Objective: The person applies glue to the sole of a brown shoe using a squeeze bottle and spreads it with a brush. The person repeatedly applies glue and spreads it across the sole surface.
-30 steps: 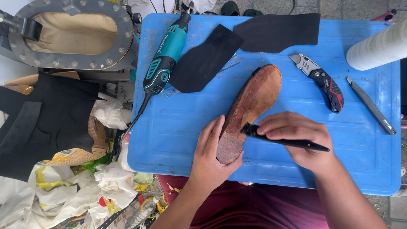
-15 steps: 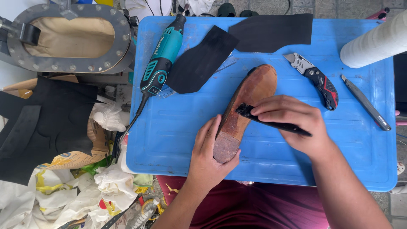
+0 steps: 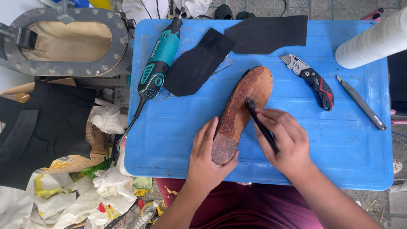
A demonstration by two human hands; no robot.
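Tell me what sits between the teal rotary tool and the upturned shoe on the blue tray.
In the head view, a black rubber sole piece lies between the teal rotary tool and the shoe, flat on the blue tray.

A teal rotary power tool (image 3: 157,59) and two black rubber sheets (image 3: 198,62) (image 3: 267,34) lie at the upper part of a blue plastic table (image 3: 339,152). At upper right sit a folding utility knife (image 3: 308,80), a slim grey cutter (image 3: 360,101) and a white roll (image 3: 373,42); crumpled white wrappings (image 3: 63,199) fill the lower left.
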